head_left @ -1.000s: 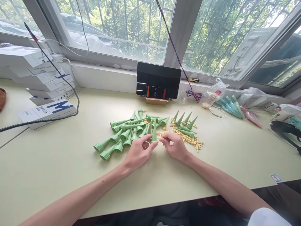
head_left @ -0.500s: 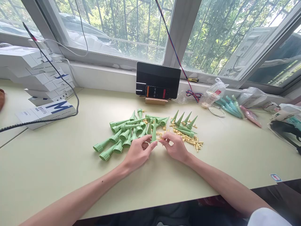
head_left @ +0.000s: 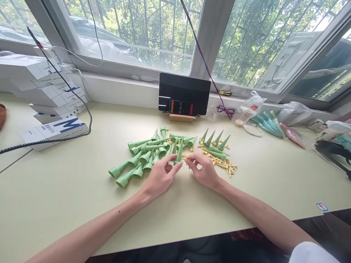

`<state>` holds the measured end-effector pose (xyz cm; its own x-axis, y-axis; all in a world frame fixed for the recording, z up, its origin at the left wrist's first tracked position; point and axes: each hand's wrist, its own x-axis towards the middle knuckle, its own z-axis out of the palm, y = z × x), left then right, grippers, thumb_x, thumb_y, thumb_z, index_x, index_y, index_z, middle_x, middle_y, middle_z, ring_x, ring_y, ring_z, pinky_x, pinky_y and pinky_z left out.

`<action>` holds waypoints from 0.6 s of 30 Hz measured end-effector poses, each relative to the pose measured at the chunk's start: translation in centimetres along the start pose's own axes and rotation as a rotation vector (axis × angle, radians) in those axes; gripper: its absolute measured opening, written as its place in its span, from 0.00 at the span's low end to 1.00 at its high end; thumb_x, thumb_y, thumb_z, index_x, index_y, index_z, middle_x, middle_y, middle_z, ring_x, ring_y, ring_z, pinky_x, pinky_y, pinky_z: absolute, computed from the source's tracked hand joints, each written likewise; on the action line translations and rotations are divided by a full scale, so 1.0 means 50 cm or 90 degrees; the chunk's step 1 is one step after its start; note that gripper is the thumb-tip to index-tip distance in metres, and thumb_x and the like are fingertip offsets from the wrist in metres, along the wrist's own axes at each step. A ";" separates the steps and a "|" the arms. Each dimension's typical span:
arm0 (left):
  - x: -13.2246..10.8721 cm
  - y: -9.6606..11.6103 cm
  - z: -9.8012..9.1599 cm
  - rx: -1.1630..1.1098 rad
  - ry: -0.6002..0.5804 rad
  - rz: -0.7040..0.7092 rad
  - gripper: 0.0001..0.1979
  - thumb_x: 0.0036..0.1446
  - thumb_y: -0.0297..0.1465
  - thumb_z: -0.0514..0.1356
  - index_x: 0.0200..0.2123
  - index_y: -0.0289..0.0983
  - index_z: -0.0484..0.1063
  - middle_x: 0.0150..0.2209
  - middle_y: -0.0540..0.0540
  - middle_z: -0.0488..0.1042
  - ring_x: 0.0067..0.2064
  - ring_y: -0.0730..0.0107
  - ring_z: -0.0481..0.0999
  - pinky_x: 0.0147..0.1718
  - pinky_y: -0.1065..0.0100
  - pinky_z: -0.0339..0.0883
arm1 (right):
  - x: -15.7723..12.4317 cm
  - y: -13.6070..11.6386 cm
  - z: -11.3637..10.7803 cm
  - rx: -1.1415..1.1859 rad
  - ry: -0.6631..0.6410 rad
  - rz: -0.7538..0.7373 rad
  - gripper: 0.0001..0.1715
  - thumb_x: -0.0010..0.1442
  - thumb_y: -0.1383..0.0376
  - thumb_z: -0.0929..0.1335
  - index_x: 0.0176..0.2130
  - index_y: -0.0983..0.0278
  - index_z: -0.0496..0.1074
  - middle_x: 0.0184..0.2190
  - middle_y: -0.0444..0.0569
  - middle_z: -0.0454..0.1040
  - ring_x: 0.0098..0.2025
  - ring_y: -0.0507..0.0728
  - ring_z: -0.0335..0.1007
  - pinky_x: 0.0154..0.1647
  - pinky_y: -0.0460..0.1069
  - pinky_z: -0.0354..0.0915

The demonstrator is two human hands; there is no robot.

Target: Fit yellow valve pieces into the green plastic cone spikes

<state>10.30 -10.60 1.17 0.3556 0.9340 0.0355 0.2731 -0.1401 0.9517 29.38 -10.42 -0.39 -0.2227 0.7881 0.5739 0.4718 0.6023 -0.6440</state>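
Observation:
Between thumb and fingers, my left hand (head_left: 163, 174) holds a green cone (head_left: 179, 151) upright by its wide base. Close to its right, my right hand (head_left: 202, 170) pinches a small yellow piece (head_left: 185, 156) at the cone's side; the fingers partly hide that piece. A heap of green cones (head_left: 145, 157) lies left of and behind my left hand. Several green cones with yellow pieces (head_left: 210, 138) stand behind my right hand, and loose yellow pieces (head_left: 229, 167) are scattered to its right.
A dark tablet (head_left: 185, 89) leans at the back with a phone (head_left: 182, 108) showing a timer before it. White boxes (head_left: 55, 98) and a black cable (head_left: 89, 113) are at the left. Plastic bags (head_left: 248, 107) and teal items (head_left: 267, 124) lie at the back right.
The upright cone in my left hand has tilted slightly to the right. My right hand has hardly moved.

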 end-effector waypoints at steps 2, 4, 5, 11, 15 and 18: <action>0.000 -0.001 0.001 0.001 -0.005 -0.005 0.25 0.62 0.47 0.57 0.55 0.36 0.66 0.18 0.55 0.66 0.19 0.72 0.65 0.18 0.71 0.59 | 0.000 0.000 0.000 0.004 -0.002 0.000 0.07 0.67 0.64 0.65 0.37 0.63 0.70 0.29 0.46 0.72 0.29 0.52 0.68 0.27 0.46 0.66; 0.000 -0.002 0.002 -0.004 -0.013 -0.006 0.25 0.62 0.46 0.57 0.55 0.36 0.66 0.17 0.55 0.65 0.19 0.72 0.65 0.18 0.72 0.60 | -0.001 0.003 0.000 0.008 0.001 0.000 0.06 0.67 0.65 0.65 0.37 0.63 0.70 0.29 0.47 0.73 0.29 0.52 0.69 0.27 0.45 0.66; 0.000 -0.003 0.003 -0.008 -0.016 -0.005 0.25 0.62 0.46 0.57 0.56 0.36 0.65 0.18 0.55 0.65 0.19 0.72 0.65 0.18 0.72 0.60 | -0.001 0.004 0.000 0.010 0.004 0.001 0.06 0.67 0.65 0.65 0.37 0.63 0.70 0.29 0.47 0.73 0.28 0.51 0.69 0.27 0.45 0.67; 0.000 -0.004 0.002 -0.038 -0.013 0.003 0.23 0.61 0.43 0.59 0.55 0.36 0.65 0.18 0.56 0.66 0.18 0.74 0.65 0.17 0.73 0.61 | -0.003 0.012 0.002 0.032 0.007 0.021 0.04 0.66 0.66 0.65 0.37 0.62 0.70 0.29 0.46 0.73 0.27 0.51 0.69 0.28 0.46 0.68; 0.002 -0.006 0.001 -0.054 -0.018 0.012 0.21 0.61 0.41 0.59 0.53 0.36 0.67 0.19 0.55 0.67 0.18 0.75 0.65 0.17 0.74 0.61 | -0.003 0.012 0.003 0.046 0.001 0.031 0.05 0.66 0.66 0.65 0.36 0.62 0.69 0.28 0.44 0.71 0.25 0.50 0.68 0.27 0.45 0.68; 0.004 -0.008 0.001 -0.056 -0.017 0.010 0.20 0.61 0.40 0.60 0.52 0.35 0.68 0.19 0.55 0.67 0.18 0.75 0.65 0.17 0.74 0.62 | -0.003 0.010 0.003 0.041 -0.001 0.025 0.05 0.66 0.67 0.64 0.36 0.62 0.69 0.26 0.43 0.70 0.24 0.50 0.67 0.27 0.45 0.67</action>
<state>10.33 -10.37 0.78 0.3833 0.9226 0.0435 0.1888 -0.1243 0.9741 29.53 -10.21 -0.88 -0.2064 0.8114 0.5469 0.4238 0.5779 -0.6974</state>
